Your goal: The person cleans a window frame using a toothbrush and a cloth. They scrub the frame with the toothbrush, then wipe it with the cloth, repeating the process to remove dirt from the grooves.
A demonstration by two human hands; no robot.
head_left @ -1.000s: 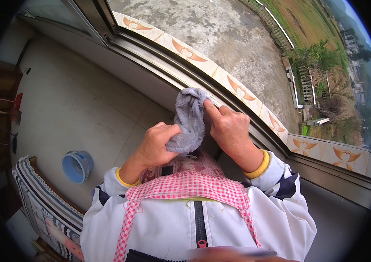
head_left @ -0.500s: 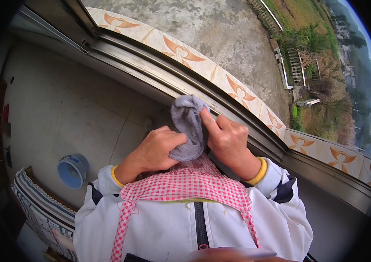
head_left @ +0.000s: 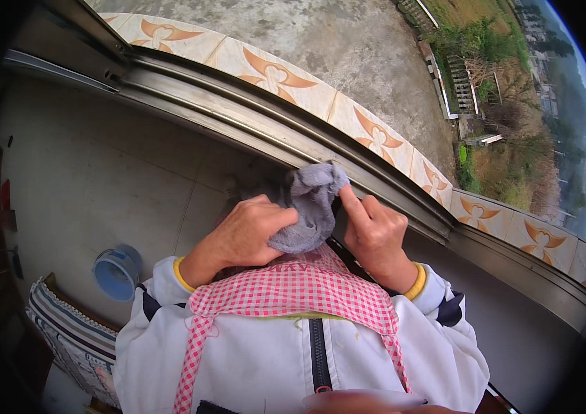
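A crumpled grey cloth [head_left: 314,214] hangs between my two hands, in front of the metal window track [head_left: 238,131]. My left hand [head_left: 248,231] is closed on the cloth's lower left side, its fingers curled out of sight. On the other side, my right hand [head_left: 376,234] grips the upper right end, with the index finger pressed into the fabric close to the track's inner edge. Whether that finger touches the metal I cannot tell. Below the cloth is the pink checked apron [head_left: 293,297] over my white jacket.
A blue bucket [head_left: 118,272] stands on the tiled floor at the left, near a striped fabric-covered piece [head_left: 72,331]. Beyond the track runs a sill of patterned tiles [head_left: 276,76], then a concrete yard [head_left: 348,48]. The window frame's upright [head_left: 79,41] rises at upper left.
My right hand has moved slightly right and down, drawing the cloth's upper end with it. My left hand stays nearly in place. The view has shifted a little.
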